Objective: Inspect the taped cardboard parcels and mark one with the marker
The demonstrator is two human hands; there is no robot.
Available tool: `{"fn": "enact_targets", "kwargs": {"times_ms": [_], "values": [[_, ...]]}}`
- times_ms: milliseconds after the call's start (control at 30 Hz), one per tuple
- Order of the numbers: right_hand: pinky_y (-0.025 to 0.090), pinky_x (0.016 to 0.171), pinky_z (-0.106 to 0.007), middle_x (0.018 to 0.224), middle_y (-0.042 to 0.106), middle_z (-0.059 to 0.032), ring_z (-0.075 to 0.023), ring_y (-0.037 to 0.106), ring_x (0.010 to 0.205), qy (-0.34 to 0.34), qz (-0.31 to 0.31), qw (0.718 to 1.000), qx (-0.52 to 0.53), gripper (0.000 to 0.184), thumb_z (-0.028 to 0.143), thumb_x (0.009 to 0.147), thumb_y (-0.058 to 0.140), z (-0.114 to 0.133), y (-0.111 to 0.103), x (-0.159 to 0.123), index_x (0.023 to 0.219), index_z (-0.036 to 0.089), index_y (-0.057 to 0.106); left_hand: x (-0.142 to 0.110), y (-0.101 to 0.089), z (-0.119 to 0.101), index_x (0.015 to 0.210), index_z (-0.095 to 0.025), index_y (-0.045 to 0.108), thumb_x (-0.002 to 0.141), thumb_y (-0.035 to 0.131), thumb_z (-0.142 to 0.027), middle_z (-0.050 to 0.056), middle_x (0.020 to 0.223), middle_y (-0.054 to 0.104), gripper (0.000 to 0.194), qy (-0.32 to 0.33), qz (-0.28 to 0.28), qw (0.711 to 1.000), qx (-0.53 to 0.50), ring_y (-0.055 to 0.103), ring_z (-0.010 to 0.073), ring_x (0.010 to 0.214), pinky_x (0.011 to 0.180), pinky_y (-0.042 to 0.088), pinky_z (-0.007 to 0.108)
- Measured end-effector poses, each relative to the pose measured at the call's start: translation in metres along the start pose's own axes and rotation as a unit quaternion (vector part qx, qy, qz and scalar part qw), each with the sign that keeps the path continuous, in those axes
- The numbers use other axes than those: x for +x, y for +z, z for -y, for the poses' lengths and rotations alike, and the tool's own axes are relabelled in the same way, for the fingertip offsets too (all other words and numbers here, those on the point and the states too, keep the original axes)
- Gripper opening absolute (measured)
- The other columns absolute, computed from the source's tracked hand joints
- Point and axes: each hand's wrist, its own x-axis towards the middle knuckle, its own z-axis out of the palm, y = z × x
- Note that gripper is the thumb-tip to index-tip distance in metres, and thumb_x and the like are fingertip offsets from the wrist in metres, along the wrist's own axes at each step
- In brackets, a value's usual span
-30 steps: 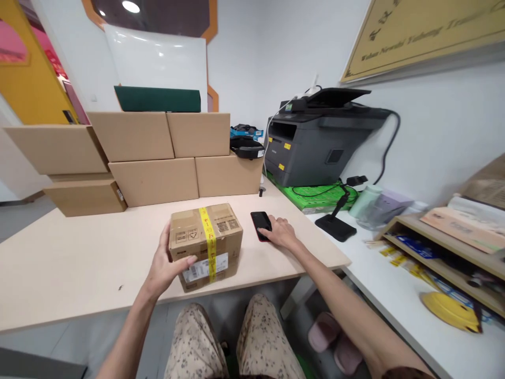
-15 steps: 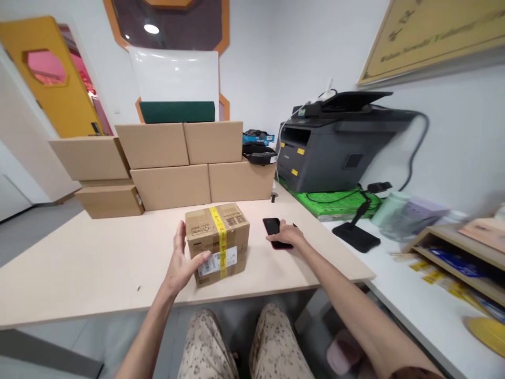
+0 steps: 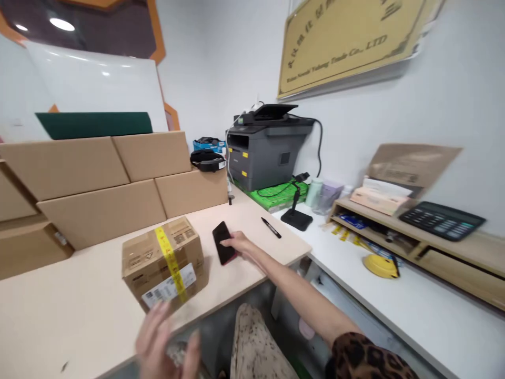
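Right hand flat on the phone, fingers spread loosely over its edge, not gripping, pinning it to the bench. Left hand blurred, open, empty, just clear of the taped box near the bench's front edge.

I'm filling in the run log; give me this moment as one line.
left hand: blurred, off the taped box | right hand: fingers on black phone | marker lies right of the phone

Matt cardboard box — glossy phone
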Motion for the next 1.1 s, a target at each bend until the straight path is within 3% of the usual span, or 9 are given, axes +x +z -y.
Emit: {"fn": "enact_targets", "kwargs": {"times_ms": [100,200,300,400,500,700,867,967,1100], "values": [[0.061,0.083,-0.041,0.119,0.069,-0.0067,-0.0235,0.07,0.098,-0.017,-0.023,1.0,-0.011,0.031,0.036,0.098,0.066,-0.002,0.005,-0.005,0.121,0.016,0.065,0.014,0.069,0.003,0.148,-0.03,0.053,0.093,0.061,-0.032,0.009,0.162,0.042,0.056,-0.004,0.254,0.967,0.027,0.027,0.0398,0.153,0.122,0.024,0.062],[0.059,0.09,-0.045,0.126,0.066,-0.0087,-0.0248,0.068,0.107,-0.001,-0.088,0.995,-0.055,0.031,0.037,0.098,0.065,-0.031,-0.028,0.004,0.123,0.018,0.065,0.027,0.126,0.016,0.149,-0.019,0.054,0.099,0.054,-0.036,0.016,0.162,0.041,0.053,-0.055,0.483,0.861,0.151,0.031,0.0423,0.151,0.121,0.025,0.062],[0.054,0.098,-0.052,0.137,0.061,-0.0109,-0.0281,0.064,0.117,0.048,-0.172,0.977,-0.113,0.038,0.036,0.099,0.064,-0.083,-0.076,0.016,0.132,0.019,0.06,0.025,0.145,0.029,0.147,-0.016,0.056,0.099,0.053,-0.042,0.017,0.158,0.046,0.054,-0.065,0.562,0.799,0.202,0.034,0.0425,0.15,0.121,0.024,0.063],[0.052,0.101,-0.054,0.14,0.059,-0.0122,-0.0301,0.061,0.122,0.075,-0.212,0.96,-0.167,0.041,0.034,0.098,0.066,-0.128,-0.098,0.025,0.134,0.018,0.059,0.016,0.139,0.036,0.148,-0.019,0.054,0.101,0.048,-0.045,0.014,0.16,0.044,0.055,-0.047,0.564,0.799,0.201,0.032,0.04,0.152,0.121,0.024,0.062],[0.055,0.098,-0.051,0.137,0.061,-0.0129,-0.0285,0.064,0.118,0.045,-0.202,0.958,-0.201,0.039,0.034,0.098,0.067,-0.139,-0.084,0.042,0.132,0.017,0.06,0.009,0.134,0.04,0.147,-0.019,0.055,0.101,0.048,-0.045,0.013,0.16,0.044,0.054,-0.043,0.549,0.812,0.193,0.033,0.0402,0.151,0.12,0.026,0.064],[0.056,0.096,-0.048,0.134,0.062,-0.0119,-0.0268,0.065,0.114,-0.07,-0.155,0.964,-0.205,0.036,0.034,0.099,0.065,-0.075,-0.029,0.106,0.13,0.018,0.061,0.002,0.134,0.043,0.145,-0.018,0.058,0.099,0.052,-0.047,0.015,0.157,0.048,0.055,-0.058,0.532,0.828,0.165,0.035,0.0401,0.15,0.119,0.027,0.066],[0.055,0.098,-0.051,0.137,0.061,-0.0108,-0.0275,0.064,0.117,-0.172,-0.108,0.963,-0.177,0.036,0.034,0.099,0.065,-0.015,-0.013,0.142,0.131,0.02,0.061,-0.001,0.131,0.041,0.143,-0.021,0.06,0.098,0.055,-0.044,0.013,0.156,0.05,0.051,-0.081,0.528,0.833,0.145,0.036,0.0394,0.15,0.119,0.028,0.068],[0.053,0.1,-0.052,0.14,0.059,-0.0111,-0.0285,0.062,0.121,-0.174,-0.099,0.966,-0.163,0.037,0.034,0.099,0.065,0.0,-0.008,0.133,0.132,0.02,0.06,-0.007,0.131,0.042,0.142,-0.022,0.06,0.098,0.054,-0.037,0.016,0.16,0.045,0.047,-0.104,0.487,0.857,0.136,0.034,0.0384,0.151,0.12,0.027,0.067],[0.058,0.092,-0.046,0.124,0.067,-0.009,-0.0242,0.068,0.106,-0.148,-0.044,0.976,-0.151,0.03,0.036,0.099,0.064,-0.005,0.001,0.08,0.123,0.017,0.064,-0.031,0.126,0.036,0.148,-0.01,0.051,0.099,0.05,-0.035,0.028,0.166,0.026,0.055,-0.211,0.336,0.904,0.158,0.022,0.0432,0.154,0.119,0.027,0.066]]}}
